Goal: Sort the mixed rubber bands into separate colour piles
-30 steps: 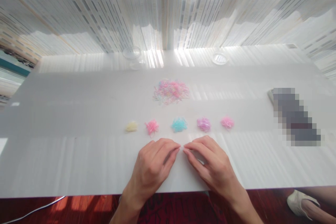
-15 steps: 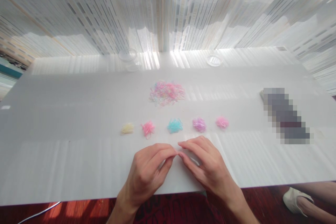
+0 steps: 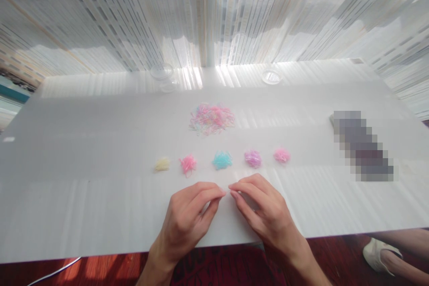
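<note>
My left hand (image 3: 192, 210) is above the front of the white table, thumb and fingertips pinched together. Whatever is in that pinch is too small to make out. Facing it, my right hand (image 3: 263, 205) has curved fingers, with a narrow gap between thumb and index tip. A small space separates the two hands' fingertips. Just beyond them lies a row of small piles of thin bands, like little elastics: yellow (image 3: 162, 164), deep pink (image 3: 188, 165), turquoise (image 3: 222, 160), purple (image 3: 253, 158) and light pink (image 3: 282, 155). Farther back sits a larger mixed-colour pile (image 3: 212, 119).
At the back of the table (image 3: 83, 143) stand a clear plastic container (image 3: 167, 82) and, to its right, a clear round lid (image 3: 271, 77). A blurred-out dark oblong object (image 3: 363, 147) lies on the right. Striped curtains (image 3: 134, 18) hang behind. Another person's shoe (image 3: 378, 254) shows below right.
My hands have parted slightly; the right thumb no longer meets the left fingertips. The gap between right thumb and index has narrowed. The piles look the same, and the view has shifted slightly.
</note>
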Demonstrator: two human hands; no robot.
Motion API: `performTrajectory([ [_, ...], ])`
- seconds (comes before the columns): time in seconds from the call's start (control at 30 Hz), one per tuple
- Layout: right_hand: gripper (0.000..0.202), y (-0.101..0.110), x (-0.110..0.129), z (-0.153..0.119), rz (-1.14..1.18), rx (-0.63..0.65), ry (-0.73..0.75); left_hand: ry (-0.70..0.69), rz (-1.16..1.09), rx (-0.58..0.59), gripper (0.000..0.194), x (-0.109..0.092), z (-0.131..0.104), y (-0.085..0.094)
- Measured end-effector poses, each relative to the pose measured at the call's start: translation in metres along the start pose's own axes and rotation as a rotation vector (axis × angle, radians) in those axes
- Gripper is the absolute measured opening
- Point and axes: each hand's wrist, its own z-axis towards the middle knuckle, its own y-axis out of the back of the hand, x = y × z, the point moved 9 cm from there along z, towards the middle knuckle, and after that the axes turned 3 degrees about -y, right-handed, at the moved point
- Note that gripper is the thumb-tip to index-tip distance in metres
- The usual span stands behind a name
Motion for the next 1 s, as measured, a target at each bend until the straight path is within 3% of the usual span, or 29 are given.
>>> performTrajectory([
  [0.33, 0.010, 0.005, 0.004, 0.003, 0.025, -0.057, -0.002, 0.011, 0.017, -0.002, 0.017, 0.001, 0.000, 0.000],
  [0.5, 0.011, 0.025, 0.003, 0.003, 0.076, -0.129, -0.039, 0.026, 0.026, -0.010, 0.017, 0.001, -0.001, 0.001],
  [0.57, 0.010, 0.045, -0.009, 0.001, 0.062, -0.217, -0.102, 0.032, 0.030, -0.009, 0.019, 0.002, -0.001, 0.001],
  [0.7, 0.004, 0.105, -0.050, -0.017, -0.162, -0.599, -0.330, 0.026, 0.047, 0.007, 0.018, 0.001, 0.001, -0.001],
  [0.8, 0.014, 0.121, -0.074, -0.022, -0.282, -0.637, -0.488, 0.025, 0.063, 0.013, 0.018, 0.002, 0.001, -0.002],
  [1.0, 0.018, 0.112, -0.080, -0.017, -0.308, -0.547, -0.594, 0.039, 0.082, 0.041, 0.017, 0.004, -0.002, -0.005],
])
